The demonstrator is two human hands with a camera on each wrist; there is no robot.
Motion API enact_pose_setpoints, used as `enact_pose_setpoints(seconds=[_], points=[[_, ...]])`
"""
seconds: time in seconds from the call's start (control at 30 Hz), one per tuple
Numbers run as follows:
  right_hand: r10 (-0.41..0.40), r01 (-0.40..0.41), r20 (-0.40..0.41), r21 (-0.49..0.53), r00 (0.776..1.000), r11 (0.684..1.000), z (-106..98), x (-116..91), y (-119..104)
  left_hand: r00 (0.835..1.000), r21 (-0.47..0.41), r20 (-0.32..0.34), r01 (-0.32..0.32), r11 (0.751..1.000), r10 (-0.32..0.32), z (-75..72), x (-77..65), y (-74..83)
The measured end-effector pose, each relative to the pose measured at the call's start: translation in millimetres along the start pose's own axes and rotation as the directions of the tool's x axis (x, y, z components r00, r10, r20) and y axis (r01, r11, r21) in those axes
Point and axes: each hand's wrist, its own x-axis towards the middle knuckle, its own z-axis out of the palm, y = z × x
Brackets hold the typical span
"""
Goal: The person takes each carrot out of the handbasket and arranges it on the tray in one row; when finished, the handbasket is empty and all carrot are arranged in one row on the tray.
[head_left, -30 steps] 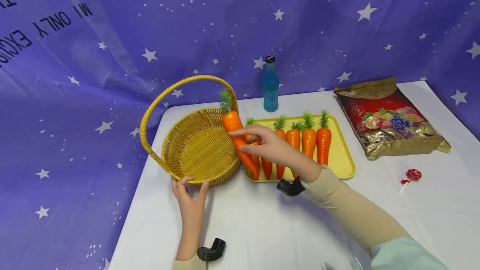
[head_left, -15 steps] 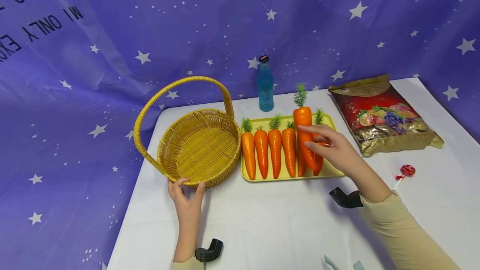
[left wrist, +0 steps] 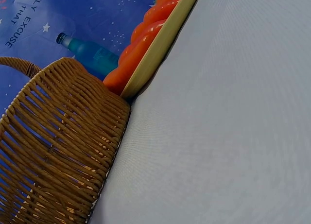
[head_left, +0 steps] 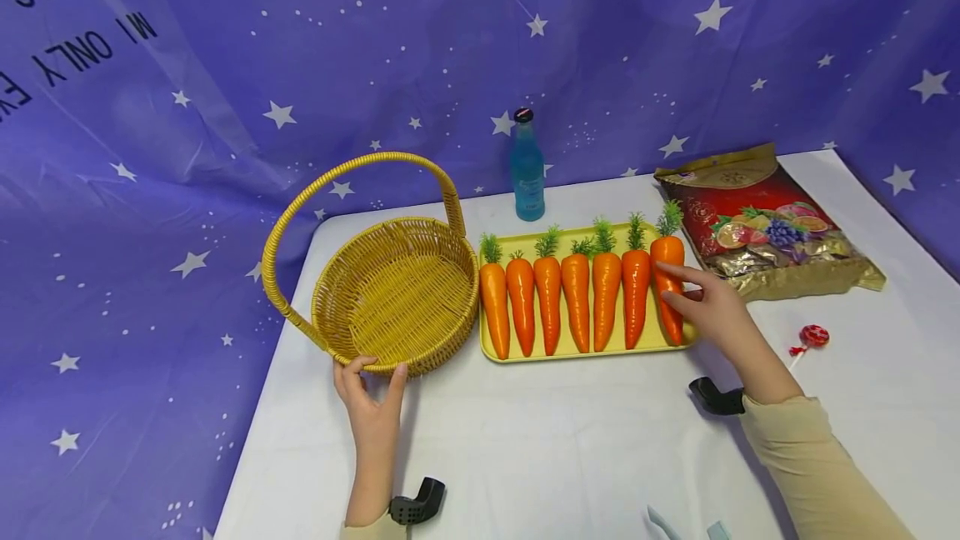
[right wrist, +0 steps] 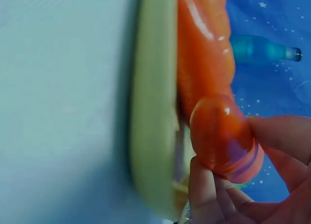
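My right hand [head_left: 712,311] pinches a carrot [head_left: 668,252] with a green leafy top, thumb on one side and fingers on the other. This carrot is at the right end of the yellow tray [head_left: 555,356]. In the right wrist view the held carrot [right wrist: 218,131] points its tip at the camera, close over the tray. Beside it several more carrots [head_left: 576,298] lie in a row, leaves toward the back. My left hand [head_left: 371,407] grips the near rim of a round wicker basket [head_left: 405,307], which holds nothing. The left wrist view shows the basket's side [left wrist: 63,141].
A blue bottle [head_left: 528,182] stands behind the tray. Back right lies a red and gold bag [head_left: 765,227], with a red lollipop [head_left: 813,337] in front of it. The basket's tall handle [head_left: 360,163] arches up at the tray's left. A purple starry cloth hangs behind the table.
My right hand has carried the carrot from beside the basket rightward and down to the tray's right end. The left hand stays on the basket rim. The view has shifted slightly.
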Motion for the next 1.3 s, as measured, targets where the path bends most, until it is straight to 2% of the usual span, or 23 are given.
enact_pose_setpoints(seconds=[0.17, 0.27, 0.47, 0.67, 1.07, 1.17, 1.3], points=[[0.023, -0.022, 0.009, -0.089, 1.0, 0.996, 4.9, 4.0, 2.3, 1.0, 0.004, -0.001, -0.009, 1.0, 0.009, -0.5, -0.2, -0.7], [0.018, -0.017, 0.004, -0.176, 1.0, 0.984, 7.8, 5.9, -0.6, 1.0, 0.006, -0.001, -0.009, 1.0, 0.009, -0.9, -0.3, -0.7], [-0.005, -0.004, -0.024, -0.352, 1.0, 0.936, 16.1, 5.8, -7.7, 1.0, 0.007, -0.005, -0.011, 1.0, 0.012, -1.8, -1.2, -0.3], [-0.03, 0.005, -0.047, -0.458, 0.998, 0.889, 23.3, 5.5, -9.3, 1.0, 0.005, -0.006, -0.009, 1.0, 0.009, -1.6, -2.4, -0.4], [-0.06, 0.012, -0.072, -0.538, 0.996, 0.843, 24.9, 5.9, -6.8, 1.0, 0.018, 0.014, 0.009, 1.0, -0.009, -0.1, 0.6, 0.0], [-0.036, -0.007, -0.071, -0.526, 0.997, 0.851, 23.5, 5.1, -6.6, 1.0, 0.019, 0.022, 0.021, 1.0, -0.021, 0.5, 2.3, -0.5], [-0.033, -0.022, -0.105, -0.481, 0.994, 0.877, 17.5, 2.8, -8.0, 0.998, 0.024, 0.05, 0.031, 0.999, -0.032, -0.1, 6.9, -6.0]])
